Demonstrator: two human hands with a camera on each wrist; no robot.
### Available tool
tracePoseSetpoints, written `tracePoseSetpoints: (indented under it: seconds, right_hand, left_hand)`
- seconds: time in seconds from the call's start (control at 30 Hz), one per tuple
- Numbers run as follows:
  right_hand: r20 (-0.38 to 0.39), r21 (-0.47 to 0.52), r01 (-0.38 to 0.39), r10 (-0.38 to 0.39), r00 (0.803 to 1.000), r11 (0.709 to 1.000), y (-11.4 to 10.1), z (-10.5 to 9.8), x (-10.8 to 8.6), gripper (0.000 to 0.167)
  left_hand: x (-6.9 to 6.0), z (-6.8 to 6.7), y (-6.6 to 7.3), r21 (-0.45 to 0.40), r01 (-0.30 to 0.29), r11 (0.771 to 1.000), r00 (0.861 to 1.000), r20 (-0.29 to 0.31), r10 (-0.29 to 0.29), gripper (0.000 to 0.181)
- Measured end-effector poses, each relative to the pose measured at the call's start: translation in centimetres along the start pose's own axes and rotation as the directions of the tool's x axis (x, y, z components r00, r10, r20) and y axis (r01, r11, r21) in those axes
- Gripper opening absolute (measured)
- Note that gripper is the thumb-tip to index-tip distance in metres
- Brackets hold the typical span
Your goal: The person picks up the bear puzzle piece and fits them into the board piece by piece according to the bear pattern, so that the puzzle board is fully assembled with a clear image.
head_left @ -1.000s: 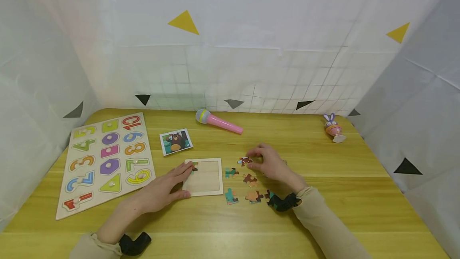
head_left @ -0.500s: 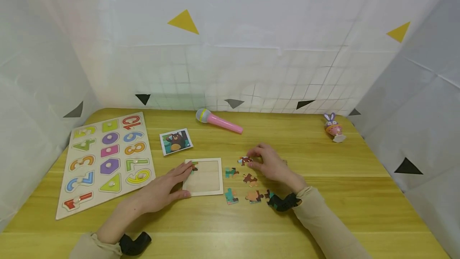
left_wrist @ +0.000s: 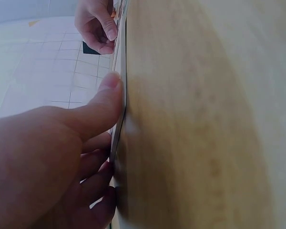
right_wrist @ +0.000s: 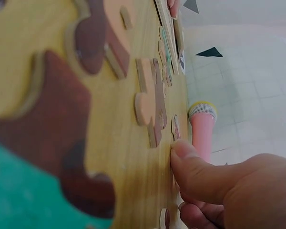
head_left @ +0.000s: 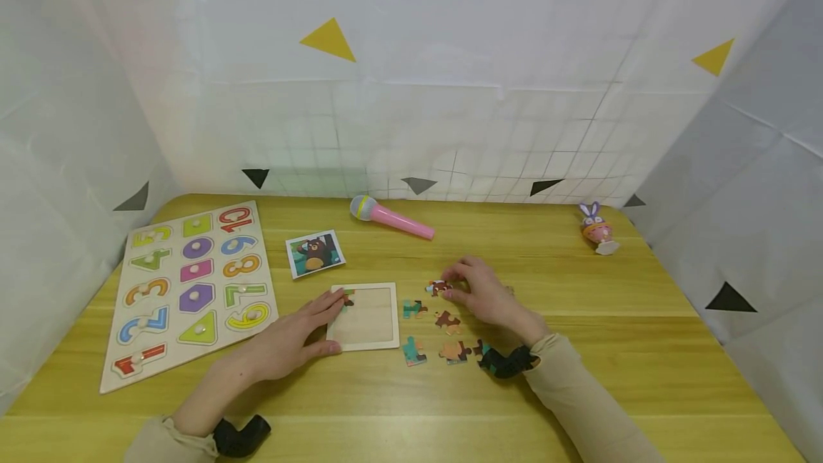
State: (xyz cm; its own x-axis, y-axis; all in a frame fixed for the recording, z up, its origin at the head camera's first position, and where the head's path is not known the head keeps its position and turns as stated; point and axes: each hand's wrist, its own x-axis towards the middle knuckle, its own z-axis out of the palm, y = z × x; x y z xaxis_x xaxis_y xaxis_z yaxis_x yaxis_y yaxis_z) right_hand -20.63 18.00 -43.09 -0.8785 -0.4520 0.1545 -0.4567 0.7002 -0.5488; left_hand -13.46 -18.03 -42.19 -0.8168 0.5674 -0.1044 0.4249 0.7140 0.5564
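My left hand [head_left: 298, 338] rests on the left side of a wooden puzzle frame [head_left: 395, 316], fingers stretched over its top-left corner and thumb on the lower left rim. A puzzle piece [head_left: 349, 299] lies in that corner, partly under the fingertips. To the frame's right, my right hand [head_left: 485, 295] pinches a brown bear-face puzzle piece [head_left: 439, 288] low at the tabletop. In the right wrist view the thumb touches this piece's edge, and the other fingers are partly hidden. Several loose puzzle pieces [head_left: 448, 320] lie between the frame and the right wrist.
A number-and-shape peg board [head_left: 212, 252] lies at the left. Behind the frame is a bear picture card [head_left: 315, 254], with a pink toy microphone [head_left: 401, 222] farther back. A rabbit figurine [head_left: 598, 228] lies at the far right. White sheets with triangles surround the wooden table [head_left: 411, 420].
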Motion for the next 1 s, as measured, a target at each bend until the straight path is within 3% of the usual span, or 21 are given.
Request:
tracePoseSetpoints:
  seconds: [0.6,1.0]
  right_hand:
    - [-0.039,0.058,0.008,-0.006,0.999,0.998,-0.4,-0.4,0.0,0.025]
    - [-0.048,0.014,0.053,-0.052,0.997,0.998,-1.2,-0.9,-0.1,0.022]
  left_hand:
    - [0.0,0.0,0.0,0.013,0.002,1.000,1.000,-0.026,-0.002,0.075]
    - [0.1,0.1,-0.2,0.009,-0.001,1.000,1.000,-0.028,0.001,0.076]
